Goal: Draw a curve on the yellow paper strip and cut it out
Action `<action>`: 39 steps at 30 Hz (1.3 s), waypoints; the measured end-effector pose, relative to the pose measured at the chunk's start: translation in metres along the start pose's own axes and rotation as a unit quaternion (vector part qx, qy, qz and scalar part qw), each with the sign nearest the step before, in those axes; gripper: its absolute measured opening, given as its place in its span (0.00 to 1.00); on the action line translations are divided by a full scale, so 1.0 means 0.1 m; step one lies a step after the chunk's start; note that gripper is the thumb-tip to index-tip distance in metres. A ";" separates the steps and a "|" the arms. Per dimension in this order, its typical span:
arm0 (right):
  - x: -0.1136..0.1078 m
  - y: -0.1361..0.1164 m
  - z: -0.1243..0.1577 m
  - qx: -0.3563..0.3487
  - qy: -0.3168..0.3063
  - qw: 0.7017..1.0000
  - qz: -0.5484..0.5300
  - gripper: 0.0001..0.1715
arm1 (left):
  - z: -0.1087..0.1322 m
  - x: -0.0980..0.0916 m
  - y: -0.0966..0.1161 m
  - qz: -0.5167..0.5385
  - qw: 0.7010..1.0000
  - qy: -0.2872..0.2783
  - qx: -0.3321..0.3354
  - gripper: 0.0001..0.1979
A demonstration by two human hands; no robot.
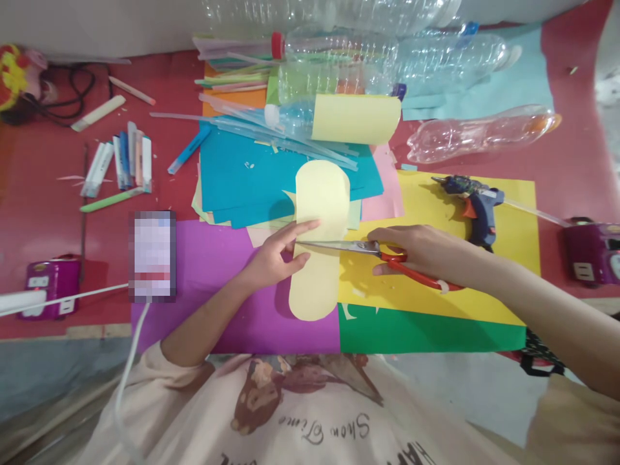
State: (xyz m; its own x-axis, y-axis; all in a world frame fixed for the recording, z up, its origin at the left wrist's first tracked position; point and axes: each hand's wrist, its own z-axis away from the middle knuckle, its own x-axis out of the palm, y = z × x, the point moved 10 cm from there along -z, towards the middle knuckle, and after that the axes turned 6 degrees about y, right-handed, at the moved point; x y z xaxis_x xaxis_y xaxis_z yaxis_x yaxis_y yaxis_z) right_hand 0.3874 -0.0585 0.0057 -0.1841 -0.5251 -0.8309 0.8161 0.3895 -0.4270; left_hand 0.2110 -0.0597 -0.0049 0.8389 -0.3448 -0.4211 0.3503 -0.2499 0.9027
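A pale yellow paper piece with rounded ends [320, 200] is held up over the coloured sheets. My left hand [276, 255] pinches its left edge at mid-height. My right hand [416, 248] grips red-handled scissors [387, 255], whose blades reach leftward across the middle of the yellow piece, touching it. A purple sheet [217, 284] lies under my left hand, a yellow sheet [436, 213] under my right and a green sheet [426, 332] in front of that.
A blue glue gun [477, 200] rests on the yellow sheet. Clear plastic bottles [387, 58] and a rolled yellow paper [356, 118] lie at the back. Blue paper [242, 181], markers [121, 165], a phone [152, 255] and purple power sockets [51, 281] surround the work.
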 end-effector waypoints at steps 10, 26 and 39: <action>-0.03 0.00 -0.01 0.004 0.012 1.000 -0.005 0.22 | -0.01 -0.01 0.01 0.038 0.999 0.003 -0.013 0.25; -0.12 0.64 0.50 0.301 0.162 0.940 0.015 0.24 | -0.04 -0.79 -0.28 0.037 0.964 0.244 -0.099 0.20; -0.06 0.85 0.88 0.350 0.230 0.902 0.106 0.31 | 0.02 -1.34 -0.39 -0.066 0.951 0.285 -0.106 0.15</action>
State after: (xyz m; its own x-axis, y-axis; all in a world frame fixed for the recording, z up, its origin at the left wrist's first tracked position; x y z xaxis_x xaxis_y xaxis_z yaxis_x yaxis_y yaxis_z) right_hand 0.5066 -0.0888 0.0058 -0.0591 -0.0630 -0.9963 0.9762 -0.2122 -0.0445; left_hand 0.0843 -0.0054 0.0163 0.8503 0.2372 -0.4699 0.4936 -0.0492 0.8683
